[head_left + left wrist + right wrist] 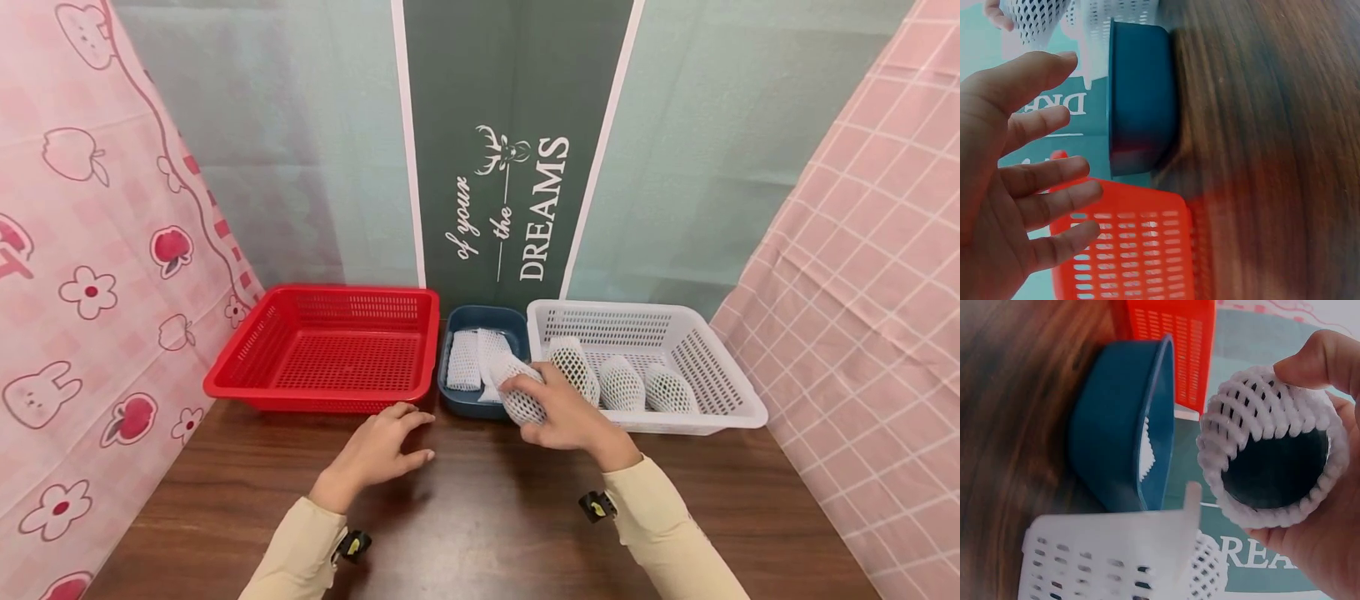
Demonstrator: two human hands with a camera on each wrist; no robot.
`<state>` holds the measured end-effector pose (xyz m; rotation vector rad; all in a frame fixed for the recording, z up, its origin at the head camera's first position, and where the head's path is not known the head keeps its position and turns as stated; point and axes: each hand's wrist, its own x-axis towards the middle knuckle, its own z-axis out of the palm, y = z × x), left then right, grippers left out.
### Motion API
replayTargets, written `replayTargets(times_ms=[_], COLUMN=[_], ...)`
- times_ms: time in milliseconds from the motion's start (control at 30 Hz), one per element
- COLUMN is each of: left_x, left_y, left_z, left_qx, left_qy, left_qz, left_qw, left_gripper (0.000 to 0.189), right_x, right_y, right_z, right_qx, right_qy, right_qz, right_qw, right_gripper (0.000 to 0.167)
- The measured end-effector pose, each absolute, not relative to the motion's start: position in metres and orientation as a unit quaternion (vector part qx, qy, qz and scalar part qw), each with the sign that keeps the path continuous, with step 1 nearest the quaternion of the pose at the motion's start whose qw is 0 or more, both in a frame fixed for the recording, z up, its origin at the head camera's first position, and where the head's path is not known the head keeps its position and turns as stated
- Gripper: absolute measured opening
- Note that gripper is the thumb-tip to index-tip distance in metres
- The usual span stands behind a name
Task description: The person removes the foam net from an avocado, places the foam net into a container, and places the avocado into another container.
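My right hand grips a white foam net sleeve with a dark, smooth, rounded thing inside, in front of the blue tray's right side. From below, the right wrist view shows the dark end bare within the net's opening. Fingers spread and holding nothing, my left hand hovers by the front edge of the red basket. The blue tray stands between the baskets with flat white foam nets in it. Several netted round things sit in the white basket.
All three containers stand in a row at the back of the brown wooden table. A green curtain with white lettering hangs behind them. Pink patterned cloths flank the table on both sides.
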<state>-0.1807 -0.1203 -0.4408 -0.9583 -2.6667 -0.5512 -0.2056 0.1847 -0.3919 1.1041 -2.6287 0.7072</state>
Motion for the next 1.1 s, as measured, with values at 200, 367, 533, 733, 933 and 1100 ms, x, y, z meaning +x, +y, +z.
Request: replayTargets(times_ms=[200, 367, 533, 733, 933, 1100], left_x=[-0.181, -0.181, -0.182, -0.182, -0.184, -0.186], left_y=[-0.127, -0.132, -0.136, -0.142, -0.15, -0.157], left_z=[-0.448, -0.452, -0.456, -0.46, -0.463, -0.467], left_qx=[-0.313, -0.292, -0.279, -0.258, -0.246, -0.237], left_qy=[-0.922, -0.93, -0.933, -0.937, -0.939, -0.941], left_qz=[-0.202, -0.207, -0.214, -0.226, -0.23, -0.235], left_qw=[0.11, 0.087, 0.074, 0.063, 0.061, 0.054], left_gripper=[0.045, 0.046, 0.046, 0.046, 0.046, 0.045], right_x=[-0.204, -0.2, -0.198, -0.195, -0.195, -0.196], right_y=[0.175, 0.166, 0.157, 0.148, 0.14, 0.132], right_z=[-0.401, -0.406, -0.414, -0.427, -0.442, -0.451], right_qx=[0.375, 0.386, 0.397, 0.404, 0.407, 0.42], right_qy=[-0.894, -0.891, -0.889, -0.892, -0.894, -0.892], right_qz=[0.23, 0.226, 0.219, 0.195, 0.176, 0.154], right_qw=[0.085, 0.076, 0.066, 0.058, 0.063, 0.069], right_gripper=[0.051, 0.051, 0.051, 0.05, 0.05, 0.051])
